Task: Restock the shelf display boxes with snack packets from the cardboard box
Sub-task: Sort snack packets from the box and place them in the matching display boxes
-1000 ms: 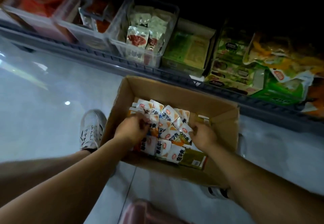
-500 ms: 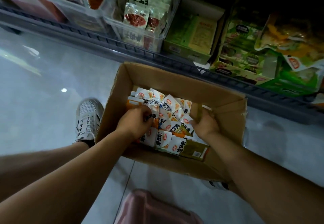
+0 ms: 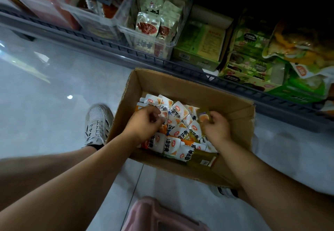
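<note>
A brown cardboard box (image 3: 184, 86) stands on the floor below the shelf, filled with several white and orange snack packets (image 3: 179, 110). Both hands are inside it. My left hand (image 3: 142, 124) is curled over the packets on the left side and pinches a white one. My right hand (image 3: 216, 127) grips a small olive and orange packet (image 3: 203, 115) raised slightly above the pile. On the shelf behind stand a green display box (image 3: 198, 49) and a clear bin (image 3: 126, 22) of white and red packets.
The grey wire shelf edge (image 3: 126, 49) runs diagonally just behind the box. More clear bins (image 3: 75, 10) sit at left, green and yellow bags (image 3: 289, 49) at right. My white shoe (image 3: 97, 124) rests left of the box on the pale tiled floor (image 3: 45, 104). A pink cloth (image 3: 153, 216) shows at the bottom.
My right hand has lifted an olive and orange packet out of the right side of the pile. My left hand stays on the left packets. The view has tilted closer to the shelf.
</note>
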### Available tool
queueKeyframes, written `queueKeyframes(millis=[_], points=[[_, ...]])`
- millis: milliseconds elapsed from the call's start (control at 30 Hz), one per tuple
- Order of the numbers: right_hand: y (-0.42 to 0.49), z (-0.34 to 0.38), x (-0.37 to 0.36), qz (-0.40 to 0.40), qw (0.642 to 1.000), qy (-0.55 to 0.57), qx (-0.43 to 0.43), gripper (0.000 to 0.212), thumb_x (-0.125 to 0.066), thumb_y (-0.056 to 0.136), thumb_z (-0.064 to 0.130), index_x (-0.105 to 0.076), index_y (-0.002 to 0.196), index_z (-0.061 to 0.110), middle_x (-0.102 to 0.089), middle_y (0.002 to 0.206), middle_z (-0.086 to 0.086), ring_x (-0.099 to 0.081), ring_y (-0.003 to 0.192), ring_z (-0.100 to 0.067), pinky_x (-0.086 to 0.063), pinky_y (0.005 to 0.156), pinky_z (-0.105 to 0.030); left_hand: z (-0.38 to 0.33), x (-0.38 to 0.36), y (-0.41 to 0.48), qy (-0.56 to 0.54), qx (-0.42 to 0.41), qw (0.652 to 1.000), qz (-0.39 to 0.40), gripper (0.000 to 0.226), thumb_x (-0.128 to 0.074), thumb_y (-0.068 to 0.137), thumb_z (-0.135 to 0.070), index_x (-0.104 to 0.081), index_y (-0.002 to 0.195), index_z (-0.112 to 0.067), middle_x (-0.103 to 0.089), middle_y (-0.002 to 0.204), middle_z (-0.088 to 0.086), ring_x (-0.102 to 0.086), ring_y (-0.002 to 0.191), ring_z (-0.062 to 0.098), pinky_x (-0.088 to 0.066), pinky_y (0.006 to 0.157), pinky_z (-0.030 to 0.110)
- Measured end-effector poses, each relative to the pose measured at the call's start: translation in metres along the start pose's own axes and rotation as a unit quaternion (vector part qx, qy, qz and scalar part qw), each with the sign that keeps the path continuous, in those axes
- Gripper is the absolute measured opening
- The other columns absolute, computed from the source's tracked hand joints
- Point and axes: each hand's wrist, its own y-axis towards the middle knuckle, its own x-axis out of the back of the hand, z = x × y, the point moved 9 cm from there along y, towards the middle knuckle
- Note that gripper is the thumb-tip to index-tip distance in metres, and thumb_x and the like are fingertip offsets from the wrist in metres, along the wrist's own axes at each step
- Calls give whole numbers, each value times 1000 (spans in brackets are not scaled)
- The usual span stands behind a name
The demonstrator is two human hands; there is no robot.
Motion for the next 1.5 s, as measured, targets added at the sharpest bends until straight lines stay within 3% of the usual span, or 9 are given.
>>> queueKeyframes(millis=[200, 300, 433, 633, 800, 900, 1067, 1267, 1500], points=[[-38, 79, -14, 243, 965, 82, 57, 35, -76, 87, 23, -66, 120, 27, -74, 110, 2, -72, 99, -16, -56, 95, -42, -39, 6, -24, -206, -6, 977, 62, 61, -81, 87, -33, -55, 141, -21, -70, 121, 1, -71, 106, 13, -60, 92, 29], [-55, 104, -10, 266, 956, 93, 79, 36, -81, 81, 23, -66, 114, 20, -77, 102, -1, -74, 93, -18, -58, 92, -43, -55, 8, -39, -295, -10, 952, 78, 38, -74, 93, -13, -64, 129, -6, -76, 110, 16, -75, 98, 27, -63, 86, 38], [-67, 94, -3, 315, 948, -14, 40, 39, -82, 81, 22, -62, 114, 17, -72, 109, -2, -73, 95, -21, -60, 79, -38, -51, 31, -56, -342, -2, 939, 21, 21, -70, 95, -6, -64, 114, 2, -75, 101, 15, -75, 81, 20, -63, 66, 28], [-59, 91, 16, 269, 946, 184, -4, 30, -73, 86, 8, -63, 114, 11, -74, 108, -11, -73, 90, -22, -61, 75, -35, -44, 22, -72, -251, 37, 959, 127, 55, -82, 82, -2, -60, 129, -19, -68, 120, 10, -76, 93, 27, -63, 69, 31], [-57, 94, -6, 275, 933, 231, -8, 21, -65, 94, 15, -68, 115, 13, -74, 108, -11, -70, 94, -23, -58, 91, -42, -36, 12, -72, -225, 32, 965, 132, 18, -72, 93, -10, -72, 111, -12, -79, 105, 4, -76, 96, 20, -62, 88, 37], [-42, 60, -12, 237, 970, 23, 39, 13, -64, 96, 16, -68, 108, 19, -71, 107, -5, -67, 92, -18, -58, 83, -34, -16, 27, -62, -236, 60, 968, 55, 18, -70, 96, -13, -67, 113, -20, -77, 108, 1, -76, 95, 18, -61, 90, 41], [-36, -34, -43, 288, 925, -247, 7, 21, -77, 86, 19, -62, 88, 34, -63, 121, -3, -60, 109, -19, -52, 99, -38, -2, 34, -56, -232, 70, 970, 13, 20, -67, 98, -18, -62, 118, -20, -76, 108, -1, -76, 95, 17, -62, 86, 40], [-33, -49, -44, 258, 922, -288, 23, 3, -70, 92, 22, -71, 92, 25, -64, 111, 1, -60, 103, -18, -52, 93, -34, 4, 29, -53, -254, 88, 963, 8, 24, -67, 99, -21, -60, 122, -21, -77, 111, -2, -76, 95, 15, -62, 87, 39], [-19, 4, -12, 186, 976, -96, 65, 4, -64, 96, 12, -67, 99, 13, -65, 103, -4, -64, 98, -24, -45, 71, -25, -8, 28, -57, -272, 87, 958, -5, 26, -63, 101, -14, -62, 124, -25, -76, 109, -3, -75, 94, 13, -58, 73, 27]])
